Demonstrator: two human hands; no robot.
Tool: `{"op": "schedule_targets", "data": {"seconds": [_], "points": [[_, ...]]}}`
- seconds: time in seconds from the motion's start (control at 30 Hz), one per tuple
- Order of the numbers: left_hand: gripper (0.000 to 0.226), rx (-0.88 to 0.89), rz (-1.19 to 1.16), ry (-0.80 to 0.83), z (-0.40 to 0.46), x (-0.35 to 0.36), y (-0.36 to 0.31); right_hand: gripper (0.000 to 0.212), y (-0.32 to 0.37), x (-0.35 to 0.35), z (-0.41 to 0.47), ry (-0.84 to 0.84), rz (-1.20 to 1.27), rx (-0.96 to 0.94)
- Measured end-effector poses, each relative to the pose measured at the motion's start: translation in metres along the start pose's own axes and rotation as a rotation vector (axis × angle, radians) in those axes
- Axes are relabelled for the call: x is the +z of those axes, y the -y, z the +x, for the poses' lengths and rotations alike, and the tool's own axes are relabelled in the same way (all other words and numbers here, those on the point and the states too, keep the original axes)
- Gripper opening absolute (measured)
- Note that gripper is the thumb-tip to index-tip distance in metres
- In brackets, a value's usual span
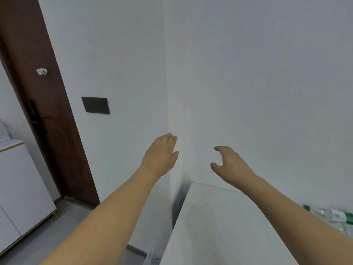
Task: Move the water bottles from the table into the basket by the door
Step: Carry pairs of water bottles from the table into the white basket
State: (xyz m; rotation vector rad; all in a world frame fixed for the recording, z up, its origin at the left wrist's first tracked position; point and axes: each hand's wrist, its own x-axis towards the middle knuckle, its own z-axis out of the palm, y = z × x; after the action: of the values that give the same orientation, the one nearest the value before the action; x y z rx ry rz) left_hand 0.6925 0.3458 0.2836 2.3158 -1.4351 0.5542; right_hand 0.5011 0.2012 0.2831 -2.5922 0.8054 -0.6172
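right now both bare hands are raised in front of a pale grey-white wall corner, apart from each other and holding nothing. the left hand [160, 155] has its fingers straight and close together, pointing up toward twelve o'clock. the right hand [228, 163] has its fingers loosely curved with the thumb spread below them, gripping no object.

the clear plastic water bottles with green caps and green labels [333, 216] lie on their sides on the white rectangular table [219, 226], at about four o'clock from the right hand and well apart from it, close beside the right forearm. they run out of the picture at the right edge, so their number cannot be told; at least one green cap and one green label band show.

the white slotted basket [2, 131] shows only as a sliver at the left edge, at about nine o'clock from the left hand and well apart from it. it stands on one white cabinet with a gold-coloured trim [23, 188]. between the cabinet and the hands stands one dark brown wooden door [47, 111] bearing one black lock handle [35, 119] and one small white hook-like fitting [41, 71]. one dark rectangular wall plate [95, 105] sits on the wall at about eleven o'clock from the left hand. grey floor tiles [63, 222] show below the door.
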Motion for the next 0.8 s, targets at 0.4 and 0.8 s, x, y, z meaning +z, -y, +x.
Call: {"op": "schedule_targets", "data": {"seconds": [0.4, 0.8], "points": [[0.054, 0.002, -0.085, 0.118, 0.012, 0.066, -0.183, 0.061, -0.18, -0.079, -0.08, 0.056, -0.014, 0.129], [0.054, -0.083, -0.137, 0.363, -0.009, 0.181, -0.414, 0.062, -0.437, -0.157, -0.15, 0.189, -0.011, 0.312]]}}
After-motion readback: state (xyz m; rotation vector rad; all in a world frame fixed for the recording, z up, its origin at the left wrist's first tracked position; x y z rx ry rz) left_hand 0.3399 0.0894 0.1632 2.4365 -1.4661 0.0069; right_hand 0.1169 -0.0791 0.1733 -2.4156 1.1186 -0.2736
